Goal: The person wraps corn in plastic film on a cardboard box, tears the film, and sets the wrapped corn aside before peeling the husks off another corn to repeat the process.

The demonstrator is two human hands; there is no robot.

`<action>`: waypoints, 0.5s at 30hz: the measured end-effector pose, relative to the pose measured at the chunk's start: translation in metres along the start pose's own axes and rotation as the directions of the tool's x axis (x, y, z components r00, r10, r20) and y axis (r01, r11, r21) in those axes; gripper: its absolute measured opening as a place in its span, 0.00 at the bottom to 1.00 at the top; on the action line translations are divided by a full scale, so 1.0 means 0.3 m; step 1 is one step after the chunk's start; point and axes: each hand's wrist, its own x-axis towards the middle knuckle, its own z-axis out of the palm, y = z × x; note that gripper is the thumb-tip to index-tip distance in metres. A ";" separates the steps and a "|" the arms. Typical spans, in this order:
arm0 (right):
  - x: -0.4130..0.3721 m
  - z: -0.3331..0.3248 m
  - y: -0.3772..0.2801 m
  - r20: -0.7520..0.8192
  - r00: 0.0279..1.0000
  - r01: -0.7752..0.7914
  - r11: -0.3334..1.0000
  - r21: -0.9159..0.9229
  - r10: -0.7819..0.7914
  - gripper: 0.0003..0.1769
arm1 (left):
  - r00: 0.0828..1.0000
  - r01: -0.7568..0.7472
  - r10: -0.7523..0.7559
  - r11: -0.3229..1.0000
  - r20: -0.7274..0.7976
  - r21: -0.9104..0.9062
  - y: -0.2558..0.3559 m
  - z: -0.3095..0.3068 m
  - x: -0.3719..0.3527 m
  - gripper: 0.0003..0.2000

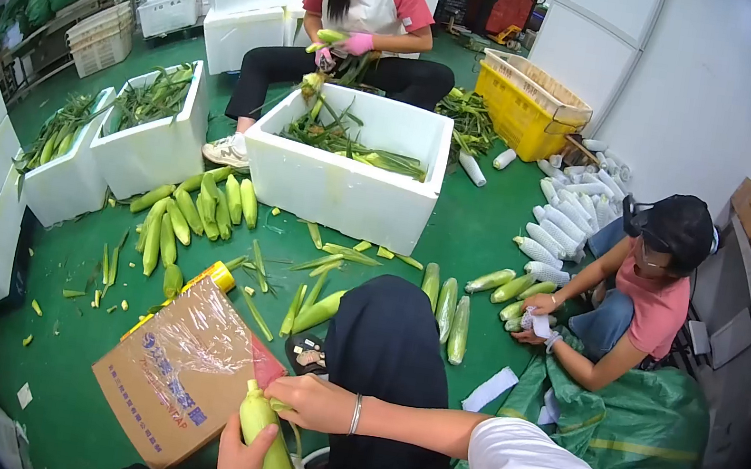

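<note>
My left hand point(240, 461) is wrapped around an ear of corn point(272, 455) in pale green husk, its cut stem end pointing up and away. At the stem end, my right hand point(321, 404) has its fingers closed on the husk, with a thin green strip hanging below them. Just beyond the corn lies a brown cardboard box point(174, 369) with clear plastic film over its top. The lower end of the ear runs toward the bottom edge of the view.
Corn ears point(180, 222) and husk scraps lie on the green floor point(249, 178). A white foam box point(340, 182) holds husks before a pink-gloved person point(368, 17). At right, another person point(650, 292) handles white netting beside wrapped corn point(564, 227). A yellow crate point(518, 111) stands behind.
</note>
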 end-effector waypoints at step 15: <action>0.074 -0.060 0.026 0.142 0.812 -0.456 0.463 0.760 0.567 0.05 | 0.986 0.092 0.007 0.802 0.164 -0.590 0.078 -0.031 -0.064 0.27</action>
